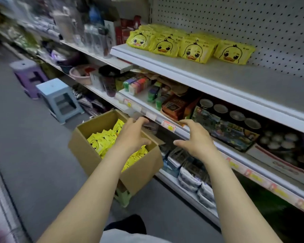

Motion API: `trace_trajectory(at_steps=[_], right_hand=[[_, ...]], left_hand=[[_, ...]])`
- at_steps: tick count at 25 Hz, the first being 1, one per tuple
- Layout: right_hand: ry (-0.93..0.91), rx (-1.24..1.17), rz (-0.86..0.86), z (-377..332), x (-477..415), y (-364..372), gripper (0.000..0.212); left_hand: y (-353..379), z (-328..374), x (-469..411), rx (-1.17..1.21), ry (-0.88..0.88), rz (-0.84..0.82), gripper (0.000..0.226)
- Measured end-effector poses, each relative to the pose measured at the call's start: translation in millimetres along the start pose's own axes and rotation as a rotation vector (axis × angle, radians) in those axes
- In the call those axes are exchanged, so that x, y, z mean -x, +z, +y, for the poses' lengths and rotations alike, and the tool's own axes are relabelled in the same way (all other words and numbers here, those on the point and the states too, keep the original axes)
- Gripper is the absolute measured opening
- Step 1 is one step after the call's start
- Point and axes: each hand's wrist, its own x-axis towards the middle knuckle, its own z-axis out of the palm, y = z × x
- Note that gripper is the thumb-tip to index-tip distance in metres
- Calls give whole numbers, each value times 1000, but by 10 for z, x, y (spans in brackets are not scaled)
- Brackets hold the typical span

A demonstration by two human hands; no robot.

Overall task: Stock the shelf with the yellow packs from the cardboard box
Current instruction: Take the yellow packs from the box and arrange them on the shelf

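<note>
An open cardboard box (88,151) sits low at the centre, on a green stool, with several yellow duck-face packs (102,141) inside. More yellow packs (191,48) lie in rows on the white top shelf (218,76), toward its left end. My left hand (132,134) hovers over the box's right side, fingers loosely spread, holding nothing. My right hand (195,137) hangs beside it in front of the lower shelf edge, fingers spread and empty.
The right part of the top shelf shows bare surface below a pegboard wall (253,23). Lower shelves (182,130) hold toys, sponges and boxed goods. A blue stool (60,99) and a purple stool (28,74) stand in the grey aisle to the left.
</note>
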Motion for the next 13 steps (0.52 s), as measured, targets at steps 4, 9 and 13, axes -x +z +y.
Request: trace_trajectory(at_steps=[4,9,13], right_hand=[[-36,-4,-74,-252,-312,358,72],[-10,28,-192,-649,-986,1061,77],[83,115,-340,-925,-1648,1800,79]], left_hand=[[3,-474,-134,55,-109,-43,73],[-63,-1292,-630,68,-209,-86,76],[-149,-2204,-1239,66,-296,-175,78]])
